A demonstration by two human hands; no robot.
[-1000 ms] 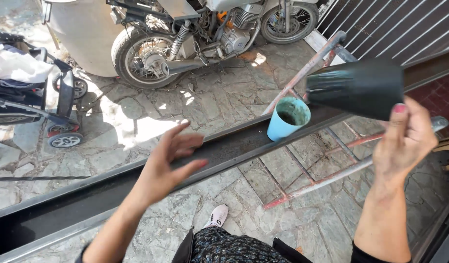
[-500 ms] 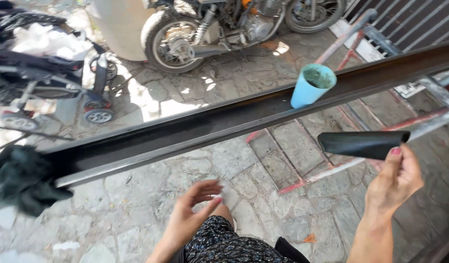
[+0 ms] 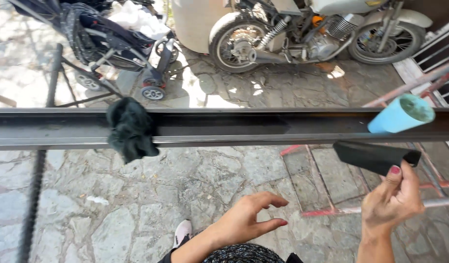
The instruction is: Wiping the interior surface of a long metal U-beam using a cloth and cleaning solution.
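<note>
1. Black flat piece [image 3: 375, 157] sits in the right hand [image 3: 392, 202], under the long metal beam [image 3: 224, 127].
2. A dark rag [image 3: 131, 129] hangs on the beam, far left.
3. The left hand [image 3: 246, 220] is open, holding nothing.
4. A blue cup [image 3: 401, 115] rests on the beam, right.

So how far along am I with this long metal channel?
Set out: the blue cup and a dark rag rest on the long metal channel. In hand: the right hand grips a black flat tool; the left hand is open, empty. Left: neither hand touches the channel yet.
</note>
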